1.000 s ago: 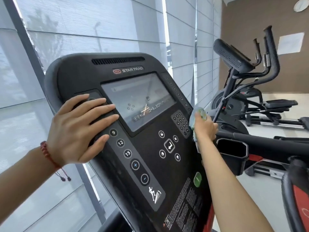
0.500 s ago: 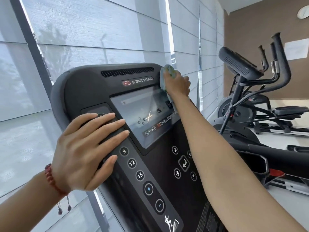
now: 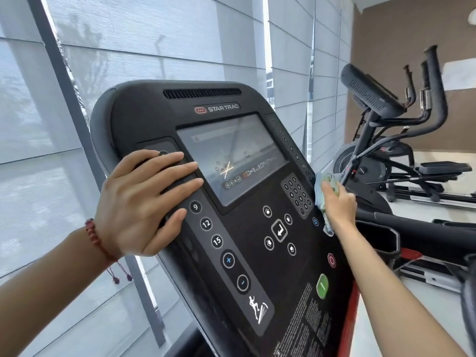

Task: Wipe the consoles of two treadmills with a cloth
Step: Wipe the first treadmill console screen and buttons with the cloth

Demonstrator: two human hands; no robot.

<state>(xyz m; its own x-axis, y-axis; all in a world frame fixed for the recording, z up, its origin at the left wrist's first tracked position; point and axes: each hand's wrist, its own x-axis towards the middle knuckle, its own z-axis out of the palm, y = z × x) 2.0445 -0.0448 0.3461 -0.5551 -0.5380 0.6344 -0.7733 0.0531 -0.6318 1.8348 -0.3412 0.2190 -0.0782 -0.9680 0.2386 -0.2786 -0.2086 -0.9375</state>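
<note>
Grey roller blinds [image 3: 144, 39] cover tall windows across the left and centre, daylight glowing through. Brown wall [image 3: 401, 34] upper right with a white sheet [image 3: 458, 73] pinned up. Black elliptical trainer [image 3: 386, 140] stands right on pale floor [image 3: 438, 210].

Your treadmill console [image 3: 231, 155] is a black, rounded panel tilted back toward the window, with a vent slot and the STAR TRAC name along its top, a glossy screen in the middle, and round and arrow buttons below. Your cloth [image 3: 325, 184], pale blue and green, sits bunched against the console's right edge, beside the number keypad.
</note>
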